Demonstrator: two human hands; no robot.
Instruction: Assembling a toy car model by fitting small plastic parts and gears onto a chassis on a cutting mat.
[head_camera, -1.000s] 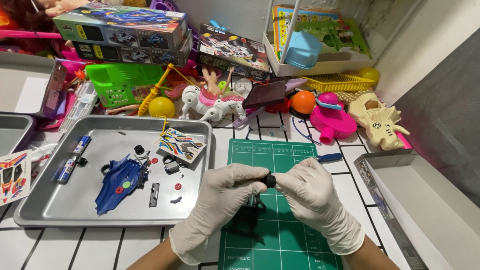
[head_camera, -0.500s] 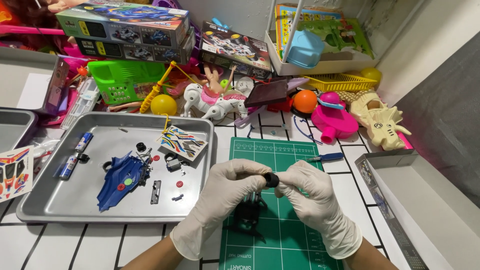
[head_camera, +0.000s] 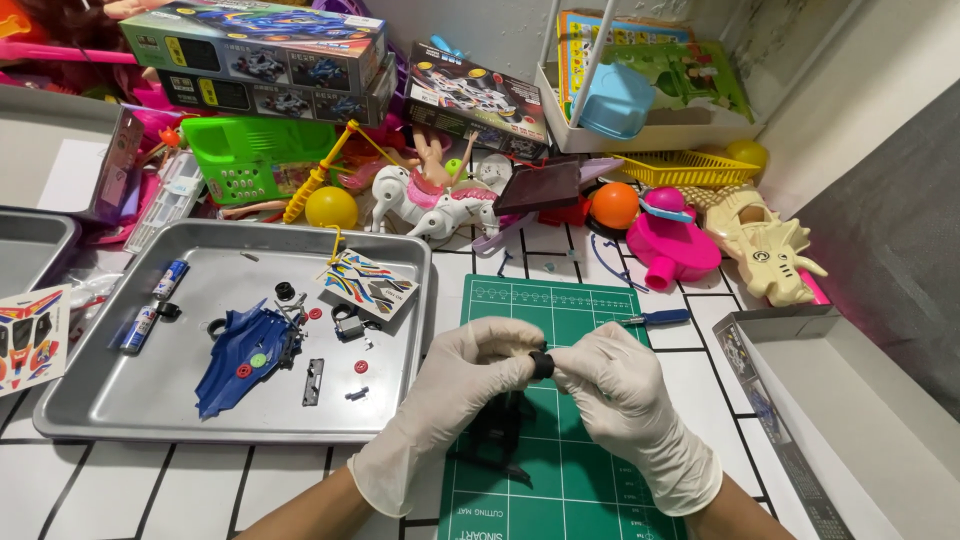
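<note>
gloved left hand (head_camera: 470, 375) and right hand (head_camera: 620, 385) both pinched shut on small black wheel (head_camera: 541, 364), above green cutting mat (head_camera: 590, 470), blue car body (head_camera: 240, 350) in metal tray (head_camera: 130, 400)

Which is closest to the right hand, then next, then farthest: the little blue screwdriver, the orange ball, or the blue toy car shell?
From the right hand:
1. Small blue-handled screwdriver, just above it on the green mat.
2. Orange ball, farther up among the toys.
3. Blue plastic car shell, far left in the metal tray.
</note>
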